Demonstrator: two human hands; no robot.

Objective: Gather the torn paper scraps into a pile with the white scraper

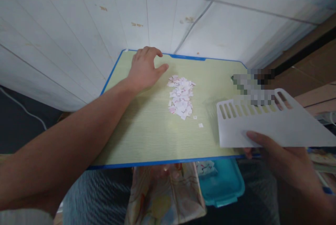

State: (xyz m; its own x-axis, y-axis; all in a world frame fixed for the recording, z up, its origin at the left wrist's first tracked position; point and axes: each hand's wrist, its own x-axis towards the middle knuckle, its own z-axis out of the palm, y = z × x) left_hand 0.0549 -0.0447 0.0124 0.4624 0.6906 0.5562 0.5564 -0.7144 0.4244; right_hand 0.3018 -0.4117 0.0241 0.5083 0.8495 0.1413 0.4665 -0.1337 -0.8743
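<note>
A heap of small torn paper scraps (181, 95) lies in the middle of the pale green, blue-edged tabletop (147, 127). Just up and left of it hovers my left hand (145, 65), empty, thumb and fingers apart. A white slotted plastic panel (252, 127) is held by my right hand (280, 158) over the table's right front edge. The thumb presses on its face; the other fingers are mostly hidden beneath. One loose scrap (201, 125) rests apart from the heap, between it and the panel.
A patterned cloth bag (168, 197) and a teal plastic box (223, 186) sit below the table's front edge. A blurred-out item (249, 83) lies at the table's right side. White plank walls (162, 15) stand behind, with a grey cable (202, 15) running down.
</note>
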